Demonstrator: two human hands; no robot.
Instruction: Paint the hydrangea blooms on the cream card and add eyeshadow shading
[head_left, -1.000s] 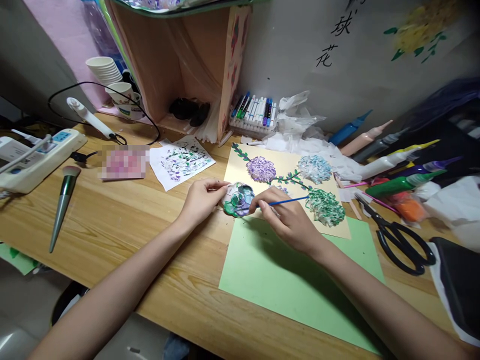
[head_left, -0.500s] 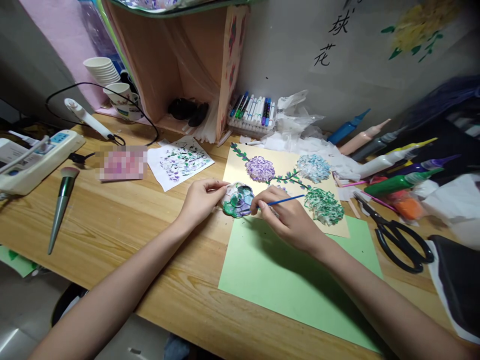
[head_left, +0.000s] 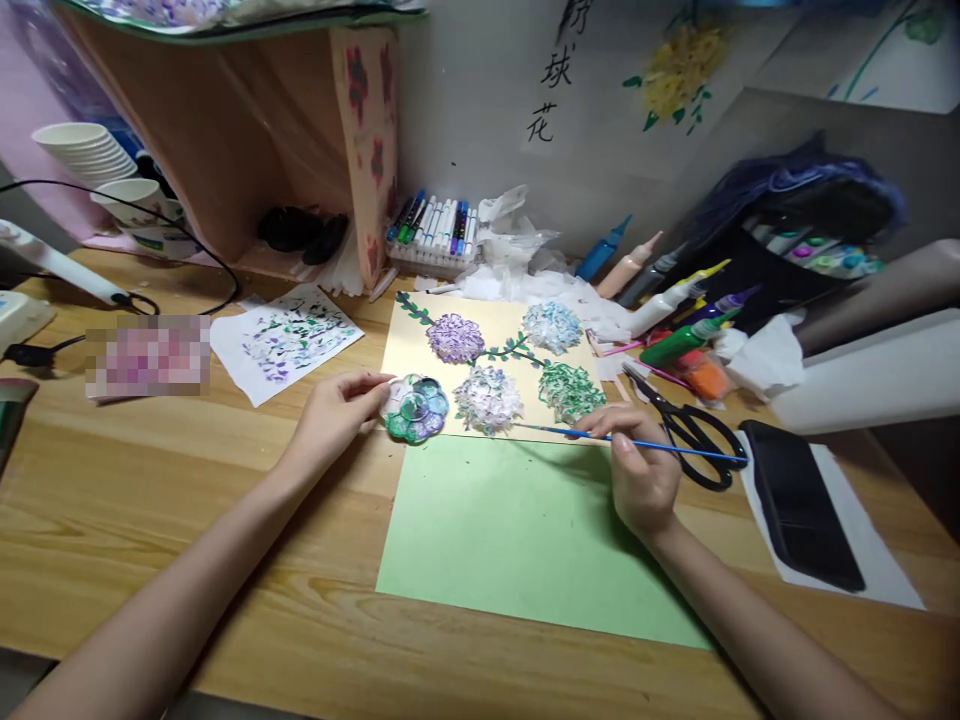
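Observation:
My left hand pinches the left rim of a small flower-shaped palette smeared with green, purple and blue paint. In my right hand is a thin blue paintbrush, its tip pointing left beside a whitish-purple flower. That flower is on a cream sheet with purple, blue and green flower clusters and a leafy stem. Beneath my right hand and the brush lies a green sheet, just in front of the cream one.
Black scissors and a black phone-like object lie to the right. Paint bottles, crumpled tissue and a marker box stand behind. A speckled paper lies left, near paper cups.
The view has shifted right. My right hand has moved right, away from the palette, with the brush, uncovering the whitish-purple flower. My left hand still holds the palette.

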